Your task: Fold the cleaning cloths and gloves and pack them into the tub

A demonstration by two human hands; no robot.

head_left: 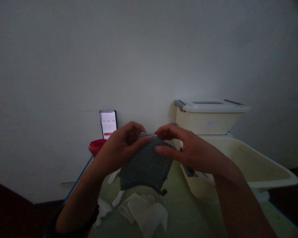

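Observation:
A grey-green textured cloth [145, 165] with a dark edge and a small dark loop at its lower corner hangs upright above the table. My left hand [122, 143] grips its top left part, thumb on the front and fingers behind. At the top right, my right hand [183, 143] holds the same cloth between fingers and thumb. Just below the cloth lies a crumpled white fabric piece [149, 213]. Two slim white ends, one of them a rounded white tip [117, 199], stick out from behind the cloth; the rest of them is hidden.
On the right stands an open cream bin [258, 162], with a lidded cream box [203, 120] behind it. A phone [109, 124] showing a timer leans on the wall, near a red container [96, 145]. More white fabric [104, 209] lies by my left forearm on the green tabletop [181, 211].

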